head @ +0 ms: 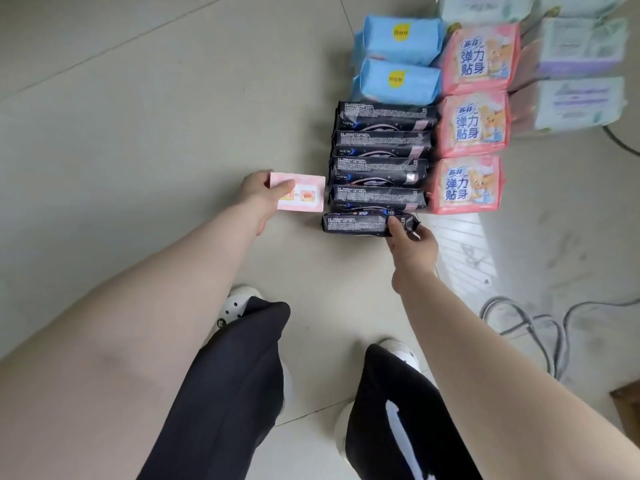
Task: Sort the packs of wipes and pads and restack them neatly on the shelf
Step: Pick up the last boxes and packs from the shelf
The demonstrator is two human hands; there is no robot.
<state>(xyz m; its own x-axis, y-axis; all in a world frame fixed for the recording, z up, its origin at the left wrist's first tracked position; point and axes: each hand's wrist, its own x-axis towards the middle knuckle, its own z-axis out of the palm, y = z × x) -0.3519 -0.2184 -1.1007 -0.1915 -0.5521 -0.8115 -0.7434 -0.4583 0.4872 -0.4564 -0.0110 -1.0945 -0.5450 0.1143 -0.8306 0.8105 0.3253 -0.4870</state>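
My left hand (258, 194) grips a small flat pink pack (304, 192) by its left edge, thumb on top, just left of the black row. My right hand (412, 245) pinches the right end of a black pack (356, 222) lying at the near end of a row of several black packs (381, 147) on the floor. Beyond that row lie two blue packs (398, 60). A column of three pink packs with bear pictures (472, 123) runs along the right of the black row.
Pale green and lilac packs (581, 74) lie at the far right. Grey cables (540, 327) loop over the tiled floor (138, 116) to the right. My legs in black trousers and white shoes (239, 306) stand below. A brown corner (628, 396) shows at the right edge.
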